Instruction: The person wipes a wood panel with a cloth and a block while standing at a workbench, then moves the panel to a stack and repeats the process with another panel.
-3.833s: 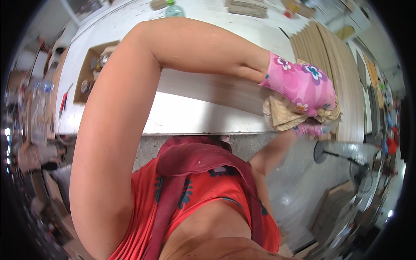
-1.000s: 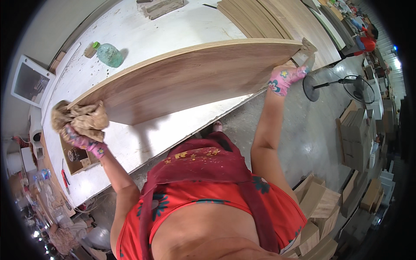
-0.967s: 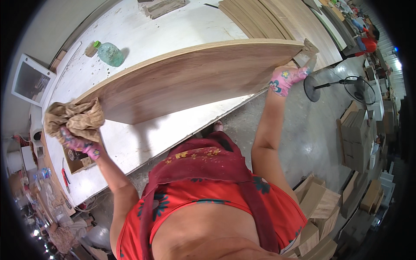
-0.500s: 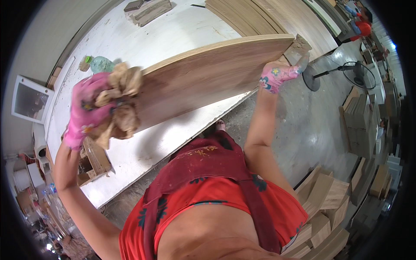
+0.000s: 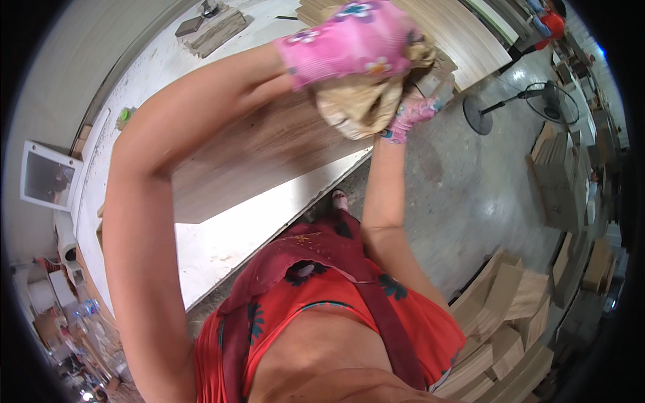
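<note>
A wood-grain board (image 5: 248,148) lies slanted over the white worktable (image 5: 208,258). My left hand (image 5: 356,47), in a pink flowered glove, is closed on a crumpled tan cloth (image 5: 363,104) at the board's right part. My left forearm crosses over the board and hides much of its far edge. My right hand (image 5: 411,115), gloved alike, grips the board's right end; the cloth covers part of its fingers. Beside that hand is a greyish-brown piece (image 5: 440,77) whose kind I cannot make out.
Blocks (image 5: 218,33) sit at the table's back, near stacked wood panels (image 5: 463,40). A green bottle cap (image 5: 125,115) shows past my left arm. A black floor fan (image 5: 478,115), stacked boards (image 5: 497,316) and a person in red (image 5: 552,27) are on the right.
My left hand has swept the cloth from the board's left end across to its right end, close to my right hand. My right hand has shifted slightly left, still at the board's end.
</note>
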`<state>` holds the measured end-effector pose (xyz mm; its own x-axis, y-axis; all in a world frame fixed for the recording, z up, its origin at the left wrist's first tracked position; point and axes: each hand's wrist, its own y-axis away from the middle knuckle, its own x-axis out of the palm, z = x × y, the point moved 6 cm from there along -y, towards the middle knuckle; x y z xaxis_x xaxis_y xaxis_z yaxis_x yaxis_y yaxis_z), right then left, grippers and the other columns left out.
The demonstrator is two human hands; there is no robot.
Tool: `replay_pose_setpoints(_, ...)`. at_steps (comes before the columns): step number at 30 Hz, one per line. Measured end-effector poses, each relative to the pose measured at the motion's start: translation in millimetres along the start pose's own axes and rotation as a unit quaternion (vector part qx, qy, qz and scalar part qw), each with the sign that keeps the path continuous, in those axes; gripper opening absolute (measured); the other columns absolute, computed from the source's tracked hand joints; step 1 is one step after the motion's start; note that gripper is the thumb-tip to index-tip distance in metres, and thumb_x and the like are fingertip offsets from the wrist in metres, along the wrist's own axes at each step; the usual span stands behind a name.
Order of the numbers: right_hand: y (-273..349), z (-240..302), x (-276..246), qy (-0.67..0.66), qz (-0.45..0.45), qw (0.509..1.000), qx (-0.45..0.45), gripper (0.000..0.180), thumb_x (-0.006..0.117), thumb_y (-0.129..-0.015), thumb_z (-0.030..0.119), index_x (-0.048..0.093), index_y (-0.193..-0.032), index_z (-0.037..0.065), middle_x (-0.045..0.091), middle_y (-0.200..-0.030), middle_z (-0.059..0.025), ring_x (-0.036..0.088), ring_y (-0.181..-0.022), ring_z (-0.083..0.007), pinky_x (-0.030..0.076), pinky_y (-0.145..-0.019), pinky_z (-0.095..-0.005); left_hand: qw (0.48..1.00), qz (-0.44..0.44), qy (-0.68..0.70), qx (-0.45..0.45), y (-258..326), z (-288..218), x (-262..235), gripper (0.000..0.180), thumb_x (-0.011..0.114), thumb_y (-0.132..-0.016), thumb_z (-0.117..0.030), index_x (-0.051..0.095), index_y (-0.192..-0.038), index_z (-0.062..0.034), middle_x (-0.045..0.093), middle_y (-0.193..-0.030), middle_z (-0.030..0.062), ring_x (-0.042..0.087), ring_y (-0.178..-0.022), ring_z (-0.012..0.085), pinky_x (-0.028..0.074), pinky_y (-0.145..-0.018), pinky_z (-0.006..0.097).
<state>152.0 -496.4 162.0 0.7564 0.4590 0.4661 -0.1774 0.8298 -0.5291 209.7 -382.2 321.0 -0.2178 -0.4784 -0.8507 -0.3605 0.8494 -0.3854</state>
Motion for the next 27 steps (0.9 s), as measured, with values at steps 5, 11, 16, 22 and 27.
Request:
replay_pose_setpoints(5,-13.1,11.4,-3.3,0.053,0.031,0.996,-0.068,0.054,0.036,-0.098,0.039,0.044,-0.132,-0.001,0.052,-0.126,-0.0183,0.053,-0.110,-0.0266,0.045,-0.093,-0.0409,0.998,-0.017,0.014,0.056,-22.1,-17.2,29.1,0.028,0.072,-0.069,-0.024,0.069,-0.090,-0.0060,0.068,-0.082,0.0129,0.066,-0.077,0.0299,0.053,-0.066,0.039)
replay_pose_setpoints(11,-0.2,56.9,8.1,0.070,0.101,0.986,-0.111,0.054,0.037,-0.097,0.039,0.044,-0.132,-0.002,0.052,-0.127,-0.0183,0.053,-0.111,-0.0267,0.045,-0.093,-0.0409,0.988,-0.035,-0.136,0.065,-1.4,-54.2,-4.6,0.022,0.070,-0.065,-0.024,0.071,-0.078,-0.0063,0.068,-0.077,0.0125,0.066,-0.073,0.0322,0.053,-0.063,0.042)
replay_pose_setpoints(16,26.2,83.3,27.8,0.099,0.188,0.962,-0.174,0.054,0.038,-0.097,0.038,0.045,-0.132,-0.002,0.052,-0.127,-0.0183,0.053,-0.111,-0.0267,0.044,-0.094,-0.0410,0.974,-0.129,-0.122,0.143,2.9,-26.1,22.0,0.023,0.069,-0.067,-0.026,0.070,-0.075,-0.0044,0.067,-0.072,0.0139,0.065,-0.069,0.0328,0.051,-0.060,0.041)
replay_pose_setpoints(22,49.5,93.4,39.5,0.106,0.253,0.945,-0.176,0.054,0.039,-0.096,0.038,0.045,-0.132,-0.002,0.051,-0.127,-0.0183,0.052,-0.112,-0.0268,0.044,-0.094,-0.0410,0.979,-0.142,-0.089,0.118,36.6,0.1,14.3,0.024,0.069,-0.068,-0.026,0.069,-0.080,-0.0056,0.066,-0.075,0.0129,0.064,-0.071,0.0297,0.050,-0.062,0.038)
replay_pose_setpoints(27,50.9,89.6,34.9,0.100,0.260,0.948,-0.155,0.054,0.040,-0.096,0.038,0.045,-0.131,-0.003,0.051,-0.128,-0.0182,0.052,-0.112,-0.0268,0.044,-0.095,-0.0411,0.985,-0.139,-0.079,0.064,49.9,12.5,0.9,0.024,0.069,-0.070,-0.026,0.068,-0.084,-0.0068,0.066,-0.079,0.0118,0.064,-0.075,0.0267,0.050,-0.064,0.036)
